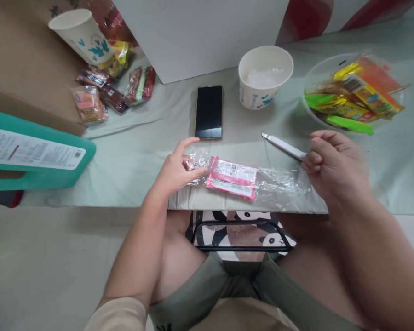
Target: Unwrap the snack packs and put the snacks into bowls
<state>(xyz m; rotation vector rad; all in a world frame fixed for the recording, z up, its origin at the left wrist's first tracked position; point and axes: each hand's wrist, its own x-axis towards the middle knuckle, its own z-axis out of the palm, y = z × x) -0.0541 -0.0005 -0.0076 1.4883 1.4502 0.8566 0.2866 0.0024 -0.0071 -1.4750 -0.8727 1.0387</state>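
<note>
My left hand is beside a clear, crinkled plastic wrapper, thumb and forefinger spread apart. Right of it lies a pink and white packet, with transparent plastic film stretching toward my right side. My right hand is closed, raised over the table with its fingers curled together; whatever is between them is hidden. A white box cutter, blade pointing left and away from me, has its near end at those fingers. Whether they touch it I cannot tell.
Behind the packet lies a black phone. A paper cup and a clear bowl of snacks stand to the right. Wrapped snacks, a tilted paper cup and a teal box are left. A white box stands behind.
</note>
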